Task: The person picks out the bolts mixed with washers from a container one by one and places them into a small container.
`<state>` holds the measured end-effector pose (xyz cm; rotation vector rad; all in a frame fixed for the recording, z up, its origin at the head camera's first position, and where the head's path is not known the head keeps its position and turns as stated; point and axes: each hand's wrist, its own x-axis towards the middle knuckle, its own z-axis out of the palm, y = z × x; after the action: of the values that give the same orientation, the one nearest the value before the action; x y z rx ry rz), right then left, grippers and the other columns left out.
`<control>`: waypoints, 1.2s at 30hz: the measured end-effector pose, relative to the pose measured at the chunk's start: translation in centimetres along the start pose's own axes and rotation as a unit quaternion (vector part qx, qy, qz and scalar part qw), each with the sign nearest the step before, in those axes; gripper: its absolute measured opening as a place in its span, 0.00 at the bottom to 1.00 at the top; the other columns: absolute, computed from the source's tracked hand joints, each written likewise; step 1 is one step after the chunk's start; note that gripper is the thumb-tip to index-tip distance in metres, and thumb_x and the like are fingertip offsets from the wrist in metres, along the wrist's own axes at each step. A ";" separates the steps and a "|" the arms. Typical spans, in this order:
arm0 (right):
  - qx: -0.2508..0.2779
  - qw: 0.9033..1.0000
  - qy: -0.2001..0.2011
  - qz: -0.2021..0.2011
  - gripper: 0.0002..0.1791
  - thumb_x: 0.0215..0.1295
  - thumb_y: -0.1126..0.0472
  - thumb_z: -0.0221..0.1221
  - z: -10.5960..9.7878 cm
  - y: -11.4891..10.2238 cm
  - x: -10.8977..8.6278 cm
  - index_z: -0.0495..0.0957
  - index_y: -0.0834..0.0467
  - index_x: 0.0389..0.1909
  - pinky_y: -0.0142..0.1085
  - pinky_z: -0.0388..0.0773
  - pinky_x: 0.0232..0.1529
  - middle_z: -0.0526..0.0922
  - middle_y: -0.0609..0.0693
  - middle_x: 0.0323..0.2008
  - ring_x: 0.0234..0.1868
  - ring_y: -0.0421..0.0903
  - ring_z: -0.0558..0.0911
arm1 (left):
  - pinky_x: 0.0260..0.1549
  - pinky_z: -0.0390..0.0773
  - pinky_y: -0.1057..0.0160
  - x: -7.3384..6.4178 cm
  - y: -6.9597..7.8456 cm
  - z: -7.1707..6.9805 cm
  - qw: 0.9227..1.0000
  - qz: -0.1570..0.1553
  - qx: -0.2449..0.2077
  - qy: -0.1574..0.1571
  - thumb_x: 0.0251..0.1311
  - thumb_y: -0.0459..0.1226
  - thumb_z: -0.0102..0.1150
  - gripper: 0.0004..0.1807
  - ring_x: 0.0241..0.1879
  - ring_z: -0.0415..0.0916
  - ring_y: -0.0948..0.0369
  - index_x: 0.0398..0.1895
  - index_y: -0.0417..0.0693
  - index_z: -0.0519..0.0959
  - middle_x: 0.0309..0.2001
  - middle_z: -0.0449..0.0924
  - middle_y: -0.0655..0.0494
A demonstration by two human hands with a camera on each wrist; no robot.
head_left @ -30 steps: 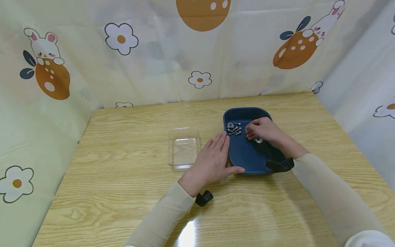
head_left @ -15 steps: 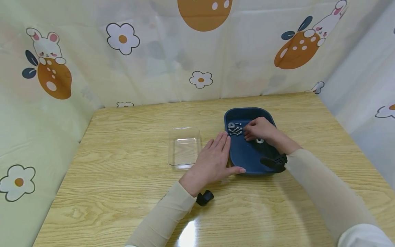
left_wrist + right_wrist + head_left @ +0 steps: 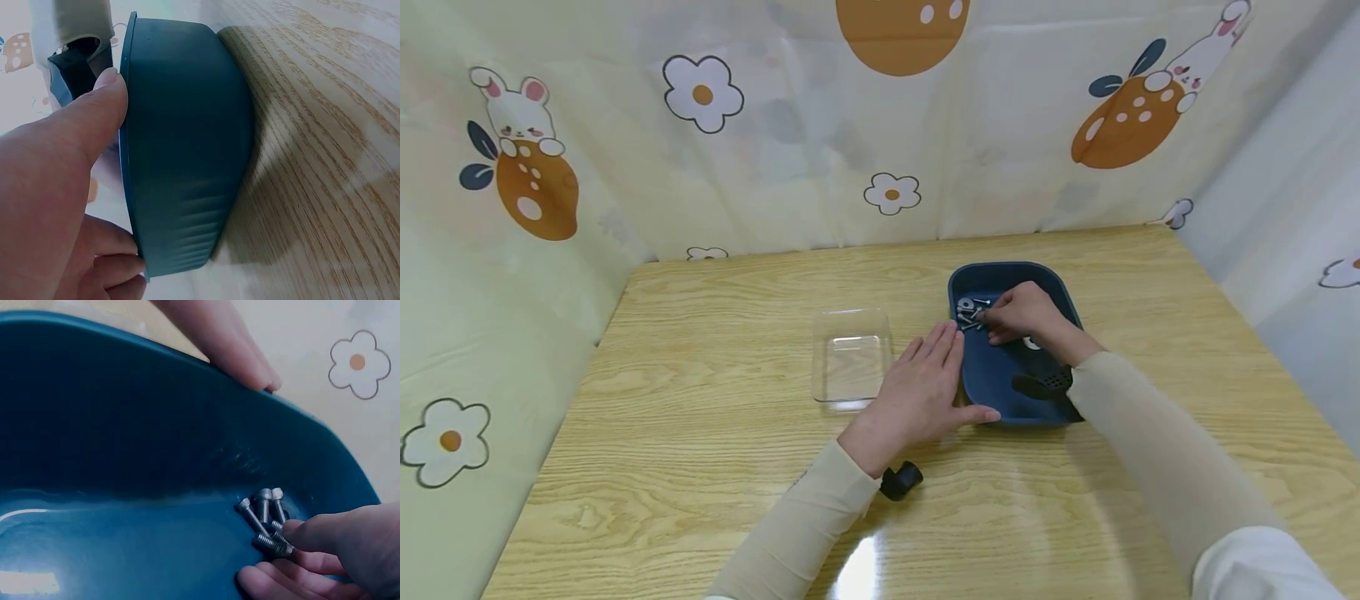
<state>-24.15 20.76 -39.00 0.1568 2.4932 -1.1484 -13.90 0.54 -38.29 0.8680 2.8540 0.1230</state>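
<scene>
A dark blue tray (image 3: pixel 992 392) holds several metal bolts (image 3: pixel 972 322) in its far left corner, with a washer (image 3: pixel 966 303) among them. My left hand (image 3: pixel 913 392) lies with straight fingers along the tray's left rim, its thumb (image 3: pixel 109 100) on the near rim. Inside the tray, my right hand (image 3: pixel 1024 312) reaches down to the bolts. There its thumb and curled fingers pinch a short bolt (image 3: pixel 267 544) beside the others, as the right wrist view shows. Another washer (image 3: pixel 1032 342) lies on the tray floor, partly hidden under that hand.
Left of the tray stands a clear plastic box (image 3: pixel 852 371) on the wooden table (image 3: pixel 700 433). Behind the table hangs a patterned curtain (image 3: pixel 790 167), which also runs down both sides. A black wrist-camera mount (image 3: pixel 901 481) juts out beside the left wrist.
My right hand has moved left across the tray, from beside the bolts to right among them. The left hand has kept its place on the rim.
</scene>
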 end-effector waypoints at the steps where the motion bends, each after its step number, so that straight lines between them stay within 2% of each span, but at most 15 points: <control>1: 0.004 1.000 0.001 0.004 0.18 0.70 0.58 0.59 0.0 0.1 0.1 0.82 0.71 0.47 0.36 0.87 0.35 0.87 0.52 0.26 0.24 0.40 0.87 | 0.77 0.48 0.54 0.0 0.0 0.0 1.000 0.001 -0.001 0.001 0.57 0.76 0.38 0.59 0.80 0.35 0.57 0.80 0.46 0.46 0.81 0.39 0.51; 6: 0.017 1.000 0.009 0.011 0.17 0.69 0.59 0.60 0.2 0.4 0.6 0.82 0.71 0.47 0.35 0.86 0.33 0.87 0.51 0.23 0.22 0.39 0.87 | 0.77 0.49 0.54 0.1 0.1 0.0 1.000 0.003 0.000 0.005 0.57 0.76 0.39 0.59 0.80 0.36 0.57 0.80 0.45 0.47 0.81 0.40 0.51; 13: 0.019 1.000 0.020 0.012 0.17 0.68 0.60 0.61 0.5 0.2 0.9 0.82 0.70 0.48 0.31 0.85 0.30 0.87 0.52 0.25 0.23 0.39 0.87 | 0.77 0.49 0.54 0.0 0.1 0.0 1.000 0.004 -0.004 0.006 0.57 0.75 0.40 0.58 0.80 0.37 0.57 0.80 0.46 0.47 0.81 0.40 0.50; 20: -0.020 0.999 0.038 -0.003 0.16 0.67 0.58 0.63 1.1 -0.5 1.0 0.85 0.68 0.43 0.30 0.84 0.28 0.88 0.55 0.27 0.22 0.41 0.87 | 0.77 0.49 0.54 0.0 0.0 -0.1 1.000 0.003 -0.008 0.005 0.57 0.75 0.42 0.58 0.80 0.37 0.57 0.80 0.45 0.48 0.81 0.41 0.50; 29: -0.019 0.999 0.045 0.000 0.13 0.66 0.61 0.61 1.4 -1.2 1.1 0.84 0.68 0.44 0.35 0.87 0.34 0.89 0.60 0.33 0.29 0.45 0.89 | 0.78 0.49 0.55 0.1 0.1 -0.1 1.000 0.003 -0.007 0.008 0.57 0.75 0.42 0.58 0.80 0.38 0.57 0.79 0.45 0.49 0.81 0.43 0.50; 36: 0.008 0.999 0.037 0.005 0.16 0.67 0.61 0.59 1.3 -0.9 1.1 0.83 0.68 0.48 0.32 0.86 0.35 0.88 0.62 0.39 0.29 0.41 0.89 | 0.77 0.49 0.54 0.1 0.2 -0.2 1.000 0.002 -0.012 0.004 0.57 0.75 0.43 0.58 0.80 0.37 0.57 0.79 0.45 0.49 0.81 0.42 0.50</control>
<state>-25.00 19.14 -39.61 0.2197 2.5457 -1.1800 -13.89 0.72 -38.08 0.8717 2.8516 0.1615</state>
